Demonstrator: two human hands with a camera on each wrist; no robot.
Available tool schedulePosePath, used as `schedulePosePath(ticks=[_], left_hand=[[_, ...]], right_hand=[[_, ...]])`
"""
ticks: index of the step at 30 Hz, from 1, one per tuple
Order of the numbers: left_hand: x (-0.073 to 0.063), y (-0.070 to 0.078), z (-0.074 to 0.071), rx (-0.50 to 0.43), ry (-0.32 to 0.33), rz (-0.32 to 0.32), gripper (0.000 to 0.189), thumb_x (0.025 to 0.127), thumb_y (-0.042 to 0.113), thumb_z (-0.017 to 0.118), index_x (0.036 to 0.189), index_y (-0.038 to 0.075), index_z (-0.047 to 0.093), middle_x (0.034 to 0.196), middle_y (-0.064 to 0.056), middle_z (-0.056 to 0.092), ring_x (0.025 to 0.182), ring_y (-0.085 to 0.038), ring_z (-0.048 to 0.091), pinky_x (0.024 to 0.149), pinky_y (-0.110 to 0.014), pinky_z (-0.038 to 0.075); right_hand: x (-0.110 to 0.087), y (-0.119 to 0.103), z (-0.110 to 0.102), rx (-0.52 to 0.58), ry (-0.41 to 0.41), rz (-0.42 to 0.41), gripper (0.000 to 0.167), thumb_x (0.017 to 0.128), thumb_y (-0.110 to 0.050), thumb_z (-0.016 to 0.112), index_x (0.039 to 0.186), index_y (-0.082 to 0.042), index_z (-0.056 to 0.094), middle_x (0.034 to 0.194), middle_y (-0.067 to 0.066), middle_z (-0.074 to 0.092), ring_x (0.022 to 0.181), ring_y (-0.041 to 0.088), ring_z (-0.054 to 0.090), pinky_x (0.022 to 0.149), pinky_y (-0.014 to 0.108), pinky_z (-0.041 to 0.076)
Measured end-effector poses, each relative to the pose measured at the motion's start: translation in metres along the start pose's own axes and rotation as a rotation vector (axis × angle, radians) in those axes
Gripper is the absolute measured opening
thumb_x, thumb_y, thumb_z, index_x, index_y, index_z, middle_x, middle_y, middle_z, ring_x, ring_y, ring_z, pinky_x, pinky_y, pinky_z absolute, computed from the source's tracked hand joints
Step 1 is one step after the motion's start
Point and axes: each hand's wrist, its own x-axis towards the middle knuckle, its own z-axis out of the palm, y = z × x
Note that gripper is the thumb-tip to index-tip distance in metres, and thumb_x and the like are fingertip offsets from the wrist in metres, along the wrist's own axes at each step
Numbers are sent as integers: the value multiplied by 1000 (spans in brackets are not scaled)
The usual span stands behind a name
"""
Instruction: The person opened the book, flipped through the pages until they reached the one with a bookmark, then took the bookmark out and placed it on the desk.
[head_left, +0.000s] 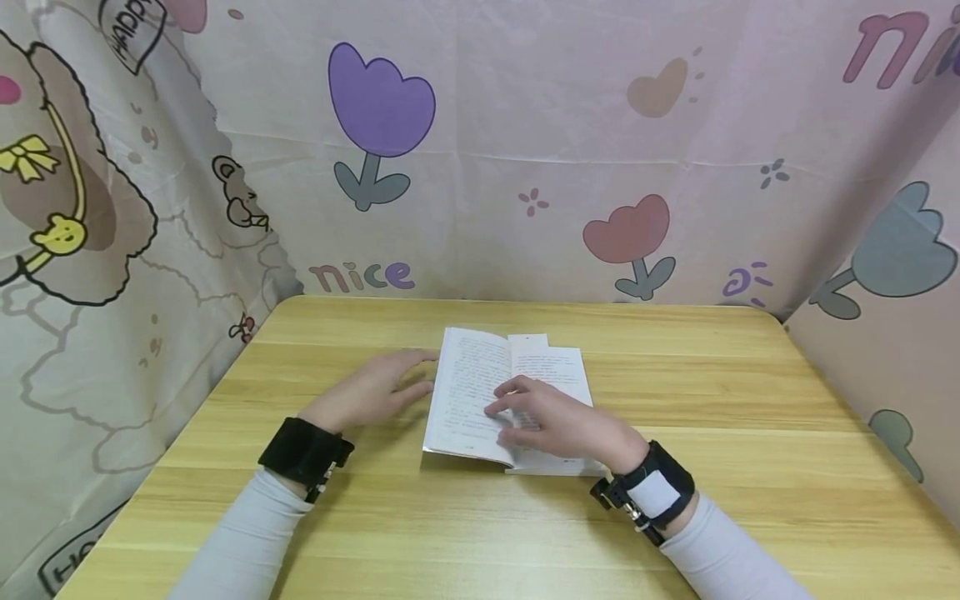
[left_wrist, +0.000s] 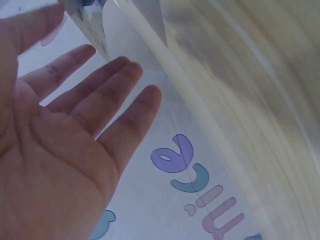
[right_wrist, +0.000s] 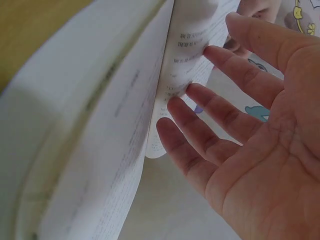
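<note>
Book (head_left: 465, 396): laid open mid desk (head_left: 712, 400), printed pgs shown.
L hand (head_left: 367, 390): held just beside book's L edge, fingers extended & apart, nothing gripped.
R hand (head_left: 562, 421): held over R pg (head_left: 558, 367), fingers spread & almost straight, nothing gripped; pg contact can't be told.
Backdrop (head_left: 510, 108): cloth, printed w/ tulips & hearts.

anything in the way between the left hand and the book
Nothing visible. The left hand is right beside the book's left edge, though whether they touch is hard to tell. The right hand is farther right, over the book itself.
</note>
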Motion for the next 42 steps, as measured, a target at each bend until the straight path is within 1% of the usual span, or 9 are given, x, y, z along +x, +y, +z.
schedulePosePath(ticks=[2,5,9,12,14,19,24,31,42], left_hand=[[1,3,0,18,12,6,49,110,23,61,156,7,54,157,-17,59,147,-39,56,123,-59,45],[2,10,3,43,9,17,51,109,23,63,156,5,54,158,-20,58,148,-40,55,124,-60,44],[2,19,12,65,-49,48,60,107,30,68,159,6,51,165,-21,49,154,-41,47,126,-61,40],[1,24,19,69,-109,50,65,107,37,67,162,10,48,172,-17,40,160,-37,40,128,-58,39],[0,26,23,61,-131,47,66,107,38,67,164,12,46,175,-16,36,161,-36,37,127,-58,39],[-2,29,28,22,-153,16,64,108,36,66,165,18,45,176,-15,31,162,-36,37,126,-58,40],[-1,30,32,27,-191,-11,62,108,36,66,165,22,46,177,-14,31,161,-36,38,126,-59,40],[0,29,35,-2,-215,-10,60,108,31,65,164,16,47,173,-21,37,157,-42,43,124,-63,41],[1,26,38,-9,-237,-28,64,108,38,65,165,16,45,174,-19,34,160,-40,39,127,-62,38]], right_hand=[[0,-1,1,-7,-2,4,40,104,-27,73,141,-13,71,155,16,56,136,33,58,113,51,52],[0,-2,2,-21,-4,3,41,103,-26,74,142,-13,71,156,16,56,138,34,57,113,52,51],[1,-2,3,-53,-6,-6,42,103,-27,74,142,-13,71,156,16,56,138,35,57,114,53,51],[2,-1,4,-72,-11,-5,42,103,-28,74,143,-13,71,156,16,57,138,35,56,114,52,52],[2,-1,5,-78,-14,-4,42,103,-28,74,143,-13,71,156,15,58,137,34,57,113,51,53],[3,-1,6,-83,-21,4,42,103,-28,74,142,-13,71,155,13,59,134,31,58,110,49,54],[4,-1,7,-79,-26,16,41,103,-29,74,141,-14,72,156,13,59,135,31,57,111,49,54],[2,-3,5,-56,-37,22,39,104,-29,73,140,-14,73,159,14,56,140,34,56,115,52,52],[0,-1,2,-20,-38,14,36,104,-29,73,137,-14,74,157,16,57,141,35,58,117,54,51]])
